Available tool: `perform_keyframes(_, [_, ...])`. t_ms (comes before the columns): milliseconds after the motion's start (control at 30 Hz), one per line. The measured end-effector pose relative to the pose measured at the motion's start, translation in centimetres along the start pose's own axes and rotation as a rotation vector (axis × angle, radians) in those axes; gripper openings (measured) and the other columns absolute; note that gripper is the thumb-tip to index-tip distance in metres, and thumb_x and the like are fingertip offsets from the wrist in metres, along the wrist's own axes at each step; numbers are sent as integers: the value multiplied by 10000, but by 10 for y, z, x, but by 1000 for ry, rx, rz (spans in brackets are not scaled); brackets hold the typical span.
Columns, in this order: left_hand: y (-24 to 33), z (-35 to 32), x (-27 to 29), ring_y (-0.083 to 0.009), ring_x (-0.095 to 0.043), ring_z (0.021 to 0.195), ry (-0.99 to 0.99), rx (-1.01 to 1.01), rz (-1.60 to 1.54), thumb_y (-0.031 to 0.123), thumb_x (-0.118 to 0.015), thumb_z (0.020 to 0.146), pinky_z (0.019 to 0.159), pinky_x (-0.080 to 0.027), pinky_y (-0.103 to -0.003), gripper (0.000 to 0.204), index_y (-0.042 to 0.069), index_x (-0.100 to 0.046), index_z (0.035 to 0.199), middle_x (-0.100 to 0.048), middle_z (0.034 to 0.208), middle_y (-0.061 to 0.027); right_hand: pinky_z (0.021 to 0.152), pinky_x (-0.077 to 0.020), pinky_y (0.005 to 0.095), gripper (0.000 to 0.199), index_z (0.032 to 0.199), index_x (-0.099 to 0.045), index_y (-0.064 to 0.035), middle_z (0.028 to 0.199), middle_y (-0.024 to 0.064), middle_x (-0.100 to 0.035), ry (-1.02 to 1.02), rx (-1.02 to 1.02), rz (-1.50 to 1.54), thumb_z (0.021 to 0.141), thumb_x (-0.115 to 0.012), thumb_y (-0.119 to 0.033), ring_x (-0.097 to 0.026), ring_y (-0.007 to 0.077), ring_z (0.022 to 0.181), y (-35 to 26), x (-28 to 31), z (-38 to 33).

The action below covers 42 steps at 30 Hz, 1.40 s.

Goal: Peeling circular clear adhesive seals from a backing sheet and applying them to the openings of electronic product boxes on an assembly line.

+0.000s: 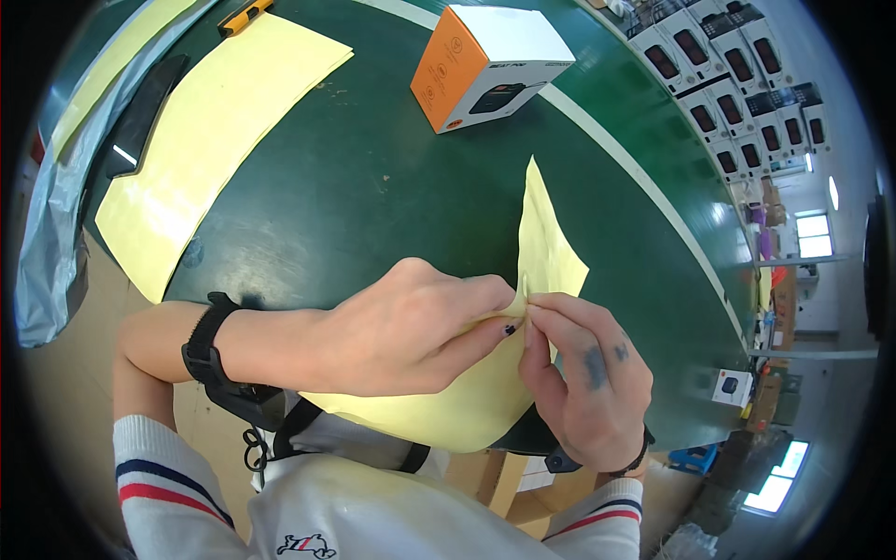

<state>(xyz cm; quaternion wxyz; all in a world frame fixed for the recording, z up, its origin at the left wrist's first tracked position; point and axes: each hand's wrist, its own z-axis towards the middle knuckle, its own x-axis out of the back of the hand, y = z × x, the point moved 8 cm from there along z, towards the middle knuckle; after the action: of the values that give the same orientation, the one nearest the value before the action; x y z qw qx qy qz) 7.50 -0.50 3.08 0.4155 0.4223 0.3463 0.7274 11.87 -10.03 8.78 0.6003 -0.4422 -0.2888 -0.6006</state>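
A pale yellow paper sheet (549, 245) is pinched between both my hands in front of my body. My left hand (415, 327) grips it with thumb and forefinger close together. Right beside those fingertips, my right hand (593, 383) has its thumb and fingers closed on the same sheet. The sheet is gathered into a crease where the fingertips meet. One pointed part stands up beyond the hands, and a wider part hangs below them over my lap. Its middle is partly covered by my left hand.
A white and orange box (495, 70) stands on the green table (373, 177). At left lie yellow sheets (215, 131), an orange-black utility knife (245, 17) and a flat black object (145, 117). Stacked boxes (733, 103) fill the upper right; a small white box (733, 387) is at right.
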Motion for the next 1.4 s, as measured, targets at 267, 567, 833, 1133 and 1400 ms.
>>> perform_keyframes(267, [-2,3,4,-283,-474,418,-1,50,-13,93,-653,807,396,-352,-330,110,16,-587,848,-502,553,-127,602,-528,274,232,914,-614,-28,896,82,-635,-27,-44,174,710,-699,44,-645,221,724,20,3,7])
perform_keyframes(567, [-24,13,8,-271,-500,428,-90,158,34,137,-613,847,423,-369,-341,144,-4,-584,846,-510,546,-125,738,-560,258,94,888,-627,48,900,95,-639,-39,-456,624,795,-625,66,-653,144,791,73,-8,8])
perform_keyframes(833, [-52,30,45,-235,-589,813,39,180,802,288,-685,806,616,-474,-365,358,71,-565,1065,-587,820,-80,774,-491,209,118,917,-652,62,923,88,-663,-195,-656,967,851,-610,-27,-616,90,851,132,-66,-10])
perform_keyframes(1133, [-23,83,101,-282,-564,911,320,-104,986,211,-742,753,739,-495,-353,529,128,-523,1228,-521,1043,-122,809,-499,238,168,902,-668,79,985,112,-678,-169,-692,1003,856,-629,-78,-630,122,862,146,-81,-9])
perform_keyframes(1400, [-48,91,109,-250,-600,897,7,-17,400,184,-721,672,777,-506,-328,570,129,-581,1222,-594,1092,-132,809,-501,251,104,873,-647,95,984,113,-642,136,-587,1081,847,-602,5,-622,135,866,149,-32,1])
